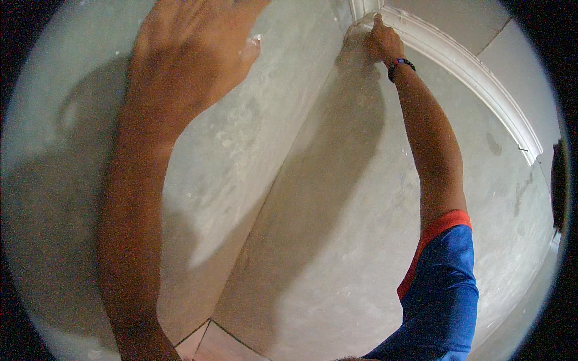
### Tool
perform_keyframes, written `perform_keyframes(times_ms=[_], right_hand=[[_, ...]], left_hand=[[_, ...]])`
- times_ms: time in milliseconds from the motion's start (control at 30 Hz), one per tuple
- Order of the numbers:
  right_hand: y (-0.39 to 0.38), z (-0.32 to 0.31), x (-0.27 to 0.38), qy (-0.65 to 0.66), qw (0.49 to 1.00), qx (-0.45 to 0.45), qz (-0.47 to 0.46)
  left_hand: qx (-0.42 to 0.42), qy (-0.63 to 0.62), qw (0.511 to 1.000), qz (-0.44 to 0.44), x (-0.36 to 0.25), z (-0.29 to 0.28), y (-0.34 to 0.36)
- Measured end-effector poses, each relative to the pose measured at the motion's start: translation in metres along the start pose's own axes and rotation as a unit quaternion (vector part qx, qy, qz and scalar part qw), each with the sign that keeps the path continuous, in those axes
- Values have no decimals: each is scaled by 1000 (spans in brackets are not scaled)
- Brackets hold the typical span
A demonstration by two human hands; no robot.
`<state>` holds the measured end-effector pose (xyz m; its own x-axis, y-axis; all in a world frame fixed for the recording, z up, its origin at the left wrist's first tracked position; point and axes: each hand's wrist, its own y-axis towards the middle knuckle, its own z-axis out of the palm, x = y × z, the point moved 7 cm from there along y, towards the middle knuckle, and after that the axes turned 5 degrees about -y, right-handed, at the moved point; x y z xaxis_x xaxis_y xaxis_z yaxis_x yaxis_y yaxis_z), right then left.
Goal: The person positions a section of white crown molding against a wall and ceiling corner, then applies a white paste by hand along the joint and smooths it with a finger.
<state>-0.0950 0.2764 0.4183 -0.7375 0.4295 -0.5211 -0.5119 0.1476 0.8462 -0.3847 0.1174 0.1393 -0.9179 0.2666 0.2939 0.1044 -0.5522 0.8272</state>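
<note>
My left hand (192,48) lies flat against the grey plastered wall (241,156) at the top left. Its fingers run out of the picture, and white plaster is smeared on the thumb tip (254,43). My right hand (382,39) reaches up into the wall corner and presses its bunched fingertips against the end of a white cornice moulding (469,66). Its back faces me, so whatever is under the fingers is hidden. A dark beaded bracelet (400,65) sits on that wrist. The upper arm wears a blue sleeve with red trim (442,265).
Two grey, patchy plastered walls meet in an inside corner (283,180) running from the top centre down to the bottom. The cornice curves along the right wall (373,228) under the ceiling (475,21). A pale floor patch (208,349) shows at the bottom.
</note>
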Motion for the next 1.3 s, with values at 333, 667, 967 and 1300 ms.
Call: perform_keyframes(times_ms=[333, 667, 967, 1300], right_hand=[[7, 15, 20, 26, 998, 49, -12], [15, 2, 12, 16, 996, 82, 36], [16, 18, 38, -47, 996, 72, 9], [-2, -8, 77, -70, 992, 70, -75]], left_hand=[[94, 41, 994, -32, 4, 0, 5], [17, 47, 999, 3, 2, -1, 5], [45, 56, 997, -5, 4, -3, 7], [93, 64, 994, -6, 10, 0, 5]])
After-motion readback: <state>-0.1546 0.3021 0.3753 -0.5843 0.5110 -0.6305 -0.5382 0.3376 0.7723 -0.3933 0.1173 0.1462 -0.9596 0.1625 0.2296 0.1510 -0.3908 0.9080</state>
